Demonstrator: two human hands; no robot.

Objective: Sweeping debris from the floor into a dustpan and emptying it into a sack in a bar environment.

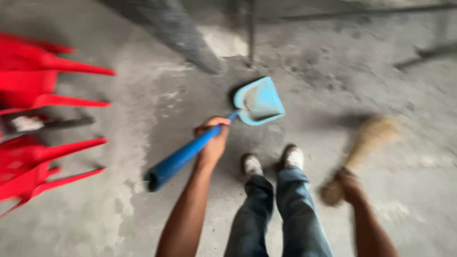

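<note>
My left hand (pixel 213 141) grips the long blue handle (pixel 178 159) of a light blue dustpan (pixel 259 101), whose pan rests on the grey concrete floor ahead of my feet. My right hand (pixel 351 185) holds a short straw hand broom (pixel 369 140) by its handle, the bristles pointing away to the upper right and blurred by motion. My two shoes (pixel 273 162) and dark jeans show between the hands.
Legs of tipped red plastic chairs (pixel 43 102) stick out along the left edge. A dark slanted beam (pixel 181 35) and thin metal bars (pixel 251 31) cross the floor at the top. Dusty concrete floor (pixel 143 219) spreads all around.
</note>
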